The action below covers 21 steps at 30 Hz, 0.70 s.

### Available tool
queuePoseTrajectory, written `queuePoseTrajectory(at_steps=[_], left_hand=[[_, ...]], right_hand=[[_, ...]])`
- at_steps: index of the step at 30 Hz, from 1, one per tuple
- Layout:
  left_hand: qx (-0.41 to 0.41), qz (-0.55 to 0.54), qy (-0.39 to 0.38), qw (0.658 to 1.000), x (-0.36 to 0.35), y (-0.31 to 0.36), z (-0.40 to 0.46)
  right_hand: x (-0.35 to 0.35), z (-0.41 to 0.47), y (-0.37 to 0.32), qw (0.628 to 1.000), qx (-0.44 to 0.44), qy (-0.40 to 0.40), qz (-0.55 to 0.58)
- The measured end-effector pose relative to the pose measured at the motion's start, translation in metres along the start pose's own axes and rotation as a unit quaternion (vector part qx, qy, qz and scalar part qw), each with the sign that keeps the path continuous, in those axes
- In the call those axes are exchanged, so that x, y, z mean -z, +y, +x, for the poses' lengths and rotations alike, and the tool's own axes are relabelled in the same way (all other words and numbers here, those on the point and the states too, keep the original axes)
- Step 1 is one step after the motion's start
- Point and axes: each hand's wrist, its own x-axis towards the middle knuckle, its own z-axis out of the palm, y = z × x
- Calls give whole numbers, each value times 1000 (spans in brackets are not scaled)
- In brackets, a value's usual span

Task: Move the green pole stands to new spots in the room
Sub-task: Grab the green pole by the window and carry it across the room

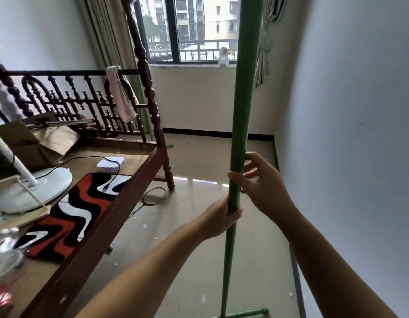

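Left hand: fingers wrapped fully round the shaft of the green pole stand, thumb crossing its front, a closed grasp low on the thick section of the pole. Right hand: set just above the left, on the pole's right side; thumb against the shaft, fingers loosely curled and partly spread, so that the grip is only partial. Both forearms reach in from the lower edge of the view.

Green pole stand: upright, slightly tilted, running from the top edge of the view down to a green tubular base on the floor at the bottom edge. Below the hands the shaft narrows. The stand is placed between the bed and the right-hand wall, nearer the wall.

Second green pole: well apart, standing behind the bed's corner post beside the curtain; partly hidden by the post.

Bed: dark turned-wood frame at left, bare boards. A pale towel hangs over its end rail. On the boards lie a red, black and white patterned mat, a white fan base, a small white box with a black cable, and flattened cardboard.

Floor: glossy beige tile with scattered paper scraps; a badminton racket lies partly under the bed's edge. A window fills the far wall, with buildings outside.
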Motion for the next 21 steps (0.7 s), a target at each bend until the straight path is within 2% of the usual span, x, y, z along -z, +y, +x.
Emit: queuePoseTrajectory(at_steps=[9, 21], left_hand=[[37, 15, 72, 997, -3, 16, -153], [130, 12, 175, 976, -57, 62, -311]], right_hand=[[-35, -103, -84, 997, 43, -56, -21], [-24, -235, -158, 980, 78, -170, 64]])
